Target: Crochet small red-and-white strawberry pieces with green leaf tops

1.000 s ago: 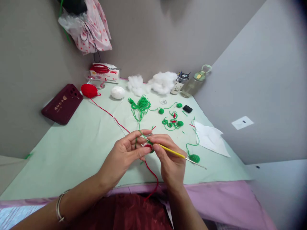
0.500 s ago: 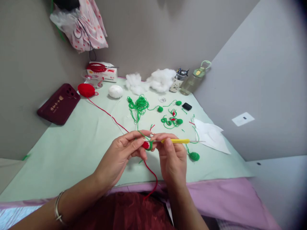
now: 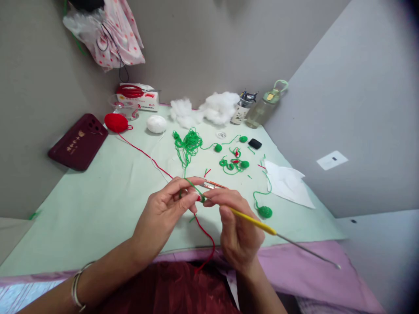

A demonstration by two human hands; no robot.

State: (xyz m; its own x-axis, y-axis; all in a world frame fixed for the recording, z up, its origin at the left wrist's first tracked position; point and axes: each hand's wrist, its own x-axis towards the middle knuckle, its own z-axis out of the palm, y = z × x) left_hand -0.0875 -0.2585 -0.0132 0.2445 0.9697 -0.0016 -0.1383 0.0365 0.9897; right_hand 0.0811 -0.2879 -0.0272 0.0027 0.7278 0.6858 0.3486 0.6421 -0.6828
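My left hand (image 3: 166,207) pinches a small red, white and green crochet piece (image 3: 200,198), mostly covered by the fingers. Green yarn (image 3: 193,186) runs from its index finger to the piece. A yellow-handled crochet hook (image 3: 252,220) is in my right hand (image 3: 240,229), its near end slanting down to the right and its other tip at the piece. Beyond the fingertips lies an orange and silver tool (image 3: 214,185), partly hidden. Red yarn (image 3: 206,235) hangs below the piece toward my lap.
Tangled green yarn (image 3: 188,141), a red ball (image 3: 116,123) and a white ball (image 3: 156,124) lie farther back. Small green crochet balls (image 3: 265,212) are on the right, near white paper (image 3: 286,183). A maroon phone-like case (image 3: 78,141) leans at the left. A bottle (image 3: 264,107) stands behind.
The hook has swung from nearly level to a steep slant, its near end now lower right. My right hand has turned and dropped slightly. The orange and silver tool shows more.
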